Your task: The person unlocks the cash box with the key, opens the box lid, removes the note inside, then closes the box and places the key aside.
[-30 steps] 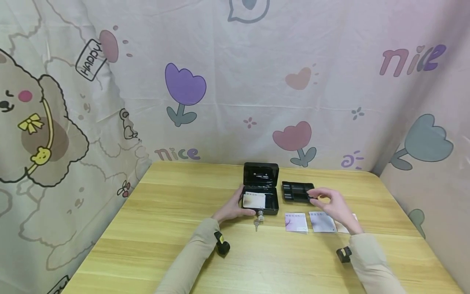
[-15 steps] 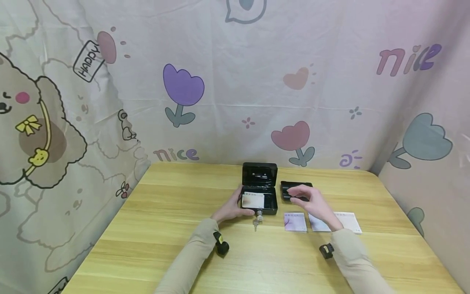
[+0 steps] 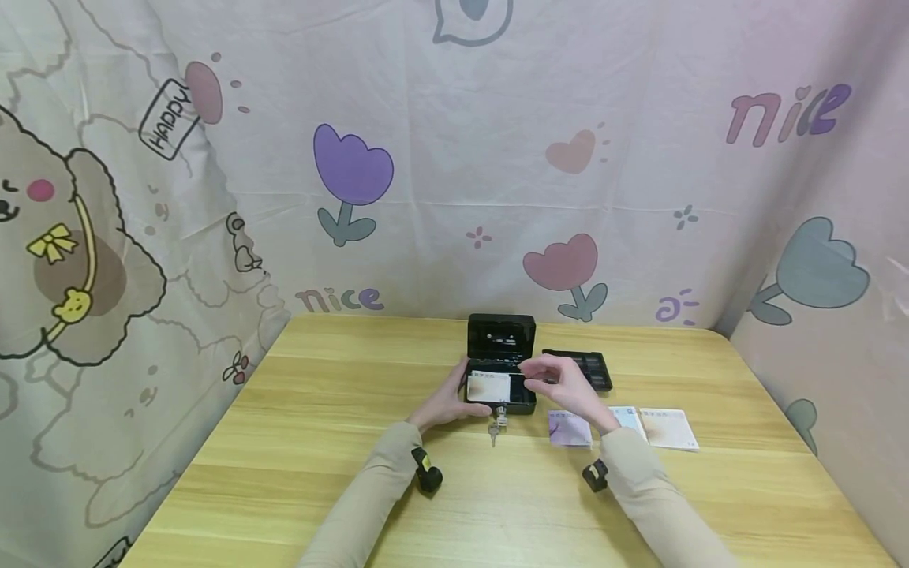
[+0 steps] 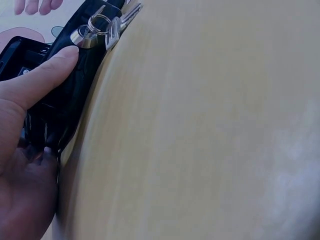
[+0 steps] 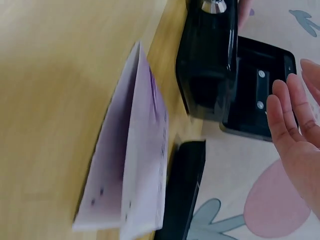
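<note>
Since the head view is the widest, starting there: the left hand (image 3: 449,401) grips the near left corner of the small black cash box (image 3: 501,383), whose lid stands open, and a pale banknote (image 3: 489,386) lies inside just past the left fingers. Keys (image 3: 497,426) hang from the lock on the box front, right beside the left thumb. The right hand (image 3: 564,385) hovers over the right side of the box with its fingers released and loosely spread, grasping nothing. Behind those fingers sits the black coin tray (image 3: 584,368) on the worktop (image 3: 298,442), apart from the box. Toward the wrist side of the right hand lie a purple note (image 3: 568,427) and two more notes (image 3: 656,427) off to its right. Left wrist view: the thumb (image 4: 42,75) presses flat along the box front, the rest of the fingers wrap round the corner out of sight, and the lock with its keys (image 4: 107,27) is just beyond the thumb tip. Right wrist view: the right fingers (image 5: 290,117) are straight and released, not touching anything, with the open box (image 5: 215,60) just beside them and the purple note (image 5: 135,165) blurry down below.
</note>
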### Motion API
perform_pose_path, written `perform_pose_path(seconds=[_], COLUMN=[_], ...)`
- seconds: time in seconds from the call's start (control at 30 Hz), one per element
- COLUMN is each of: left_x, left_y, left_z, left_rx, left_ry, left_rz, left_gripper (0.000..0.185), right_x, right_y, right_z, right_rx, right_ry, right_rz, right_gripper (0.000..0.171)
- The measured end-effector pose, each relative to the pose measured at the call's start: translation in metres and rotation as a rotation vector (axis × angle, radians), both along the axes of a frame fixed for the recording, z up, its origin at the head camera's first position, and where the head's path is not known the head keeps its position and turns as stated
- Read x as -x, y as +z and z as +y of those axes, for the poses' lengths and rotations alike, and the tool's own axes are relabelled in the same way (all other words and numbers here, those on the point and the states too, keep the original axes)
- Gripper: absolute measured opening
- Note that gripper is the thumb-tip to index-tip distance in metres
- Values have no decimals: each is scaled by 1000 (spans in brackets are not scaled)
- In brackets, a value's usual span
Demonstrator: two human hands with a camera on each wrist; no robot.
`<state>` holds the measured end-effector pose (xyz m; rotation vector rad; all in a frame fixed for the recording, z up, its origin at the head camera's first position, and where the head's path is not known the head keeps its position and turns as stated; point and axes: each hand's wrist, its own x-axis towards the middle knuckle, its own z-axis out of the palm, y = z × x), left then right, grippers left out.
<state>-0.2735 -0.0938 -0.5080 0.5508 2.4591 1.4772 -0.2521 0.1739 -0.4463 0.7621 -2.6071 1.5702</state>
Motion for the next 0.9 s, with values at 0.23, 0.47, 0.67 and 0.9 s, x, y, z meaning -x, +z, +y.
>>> perform_pose_path(seconds=[0.23, 0.47, 0.67, 0.9], left_x=[1, 0, 2, -1], left_y=[-1, -1, -3, 3], left_z=[0, 0, 0, 2], left_rx=[-16, -39, -72, -56], left_ry=[-5, -11, -28, -18], left_rz=[12, 18, 39, 33], left_gripper=[123, 121, 118, 118], right_x=[7, 14, 22, 28], right_y=[-2, -5, -10, -12], right_z=[-15, -28, -38, -48], right_rx=[6, 12, 21, 12], right_ry=[13, 22, 32, 62], right_rz=[-29, -27, -10, -6], right_gripper=[33, 31, 29, 30])
